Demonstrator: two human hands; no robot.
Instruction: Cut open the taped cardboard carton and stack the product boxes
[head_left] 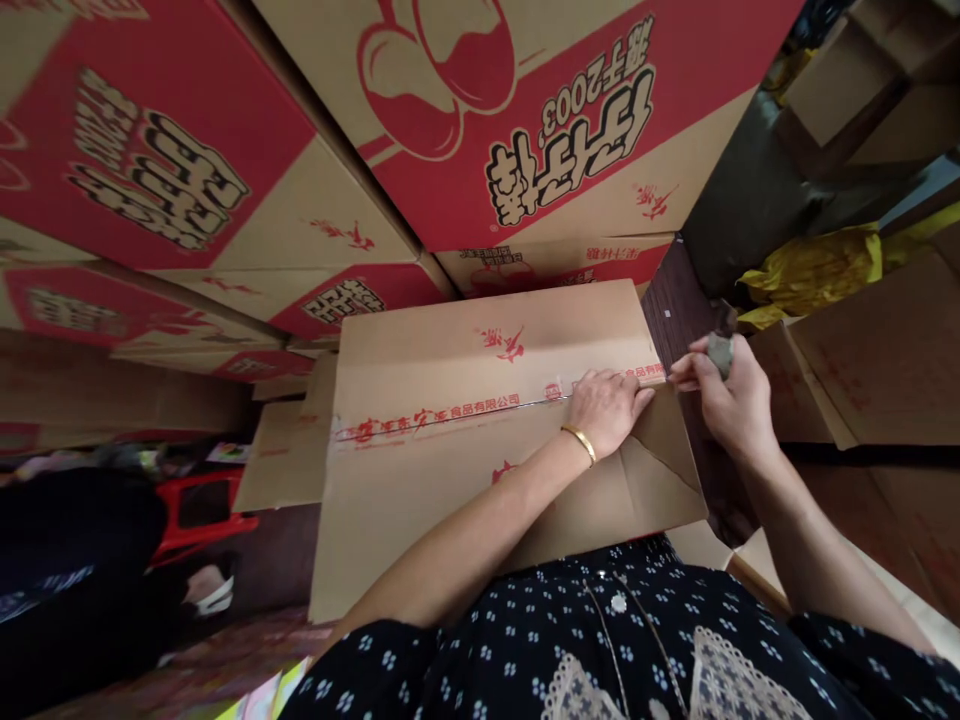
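Observation:
A closed cardboard carton (420,360) lies in front of me, with clear tape (487,405) printed in red running along its middle seam. My left hand (606,412), a gold bracelet at its wrist, rests on the tape near the carton's right end, fingers laid flat and pressing down. Just off that right edge, my right hand (731,395) is closed around a small grey-green object (721,355) with a dark end; its exact kind is unclear. Thumb and forefinger pinch together beside the tape's end at the carton's edge.
Large red-and-tan printed cartons (570,120) are stacked behind and to the left. On the right are more open cartons (877,340) and crumpled yellow plastic (814,275). A red plastic stool (199,510) stands at the left, beside a person in dark clothing (67,570).

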